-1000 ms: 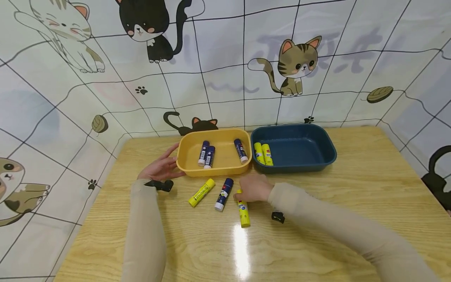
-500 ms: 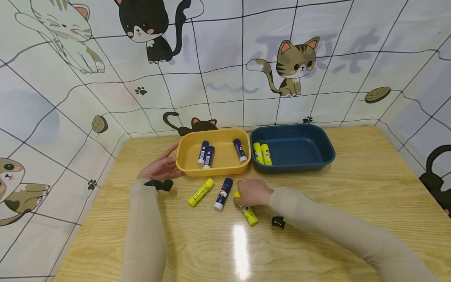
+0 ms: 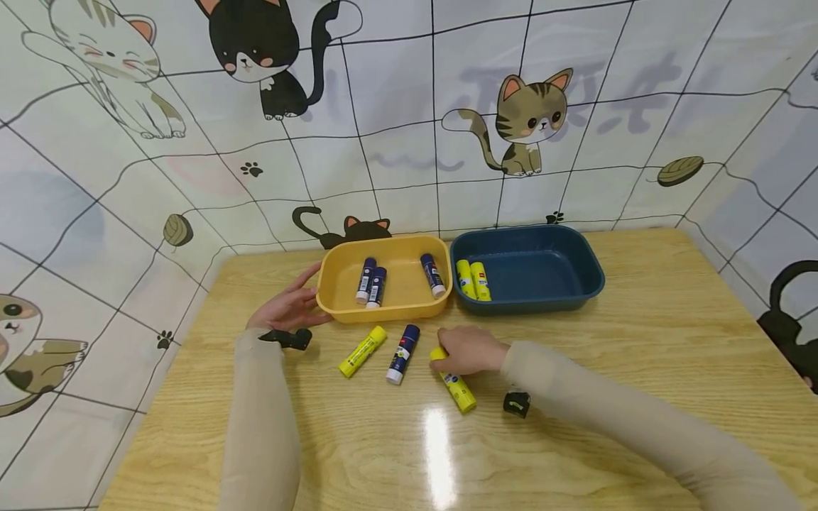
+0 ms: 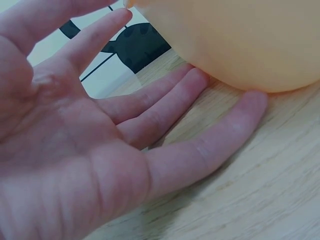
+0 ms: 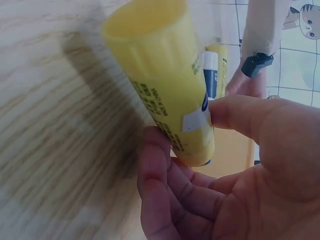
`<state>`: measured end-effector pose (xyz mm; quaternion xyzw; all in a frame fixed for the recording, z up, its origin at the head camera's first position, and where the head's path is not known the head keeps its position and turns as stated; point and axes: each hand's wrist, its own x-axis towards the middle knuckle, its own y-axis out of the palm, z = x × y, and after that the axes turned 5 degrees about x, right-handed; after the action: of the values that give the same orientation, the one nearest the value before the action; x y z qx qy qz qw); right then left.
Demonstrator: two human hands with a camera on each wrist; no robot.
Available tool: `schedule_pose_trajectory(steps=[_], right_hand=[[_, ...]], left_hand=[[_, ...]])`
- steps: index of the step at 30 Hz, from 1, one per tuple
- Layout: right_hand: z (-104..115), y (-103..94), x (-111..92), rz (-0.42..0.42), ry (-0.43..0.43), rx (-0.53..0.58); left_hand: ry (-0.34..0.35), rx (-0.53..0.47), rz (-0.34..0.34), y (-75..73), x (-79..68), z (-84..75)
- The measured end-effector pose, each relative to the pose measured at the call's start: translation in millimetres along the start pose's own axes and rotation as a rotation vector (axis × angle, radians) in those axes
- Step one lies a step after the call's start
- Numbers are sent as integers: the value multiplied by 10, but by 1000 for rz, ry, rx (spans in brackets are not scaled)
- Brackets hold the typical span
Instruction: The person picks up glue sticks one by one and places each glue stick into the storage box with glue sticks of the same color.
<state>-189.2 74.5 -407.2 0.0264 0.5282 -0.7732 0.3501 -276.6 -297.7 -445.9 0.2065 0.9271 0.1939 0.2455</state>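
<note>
My right hand (image 3: 471,350) pinches a yellow glue stick (image 3: 457,391) by its far end. In the right wrist view the thumb and curled fingers grip this glue stick (image 5: 170,95), whose open-looking end points away from the palm. My left hand (image 3: 286,304) lies beside the yellow tray (image 3: 409,312), fingers extended. The left wrist view shows its fingertips (image 4: 255,100) right at the tray's wall. On the table between the hands lie a dark blue glue stick (image 3: 403,353) and another yellow glue stick (image 3: 362,351).
The yellow tray holds several dark blue glue sticks (image 3: 432,275). Next to it, a dark blue tray (image 3: 543,305) holds two yellow glue sticks (image 3: 480,282) at its left end. Both stand on a wooden table (image 3: 626,341), before a cat-patterned wall cloth (image 3: 396,99).
The yellow glue stick in my right hand has turned, its near end swinging to the right. The right hand has shifted slightly right; the left hand stays by the yellow tray.
</note>
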Motion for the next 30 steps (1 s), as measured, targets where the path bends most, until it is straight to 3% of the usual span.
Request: schedule_pose_trajectory(steps=[10,18,30], right_hand=[[-122,-110,-83,-34,22,93],[-228,-209,-143,-64,-16,65],[-315,-486,-312,-102,32,55]], left_hand=[[-6,-17,-12,-7,-6,-3],[-5,-9,-17,-22,-1,10],[-7,-3,1,-5,-14,-10]])
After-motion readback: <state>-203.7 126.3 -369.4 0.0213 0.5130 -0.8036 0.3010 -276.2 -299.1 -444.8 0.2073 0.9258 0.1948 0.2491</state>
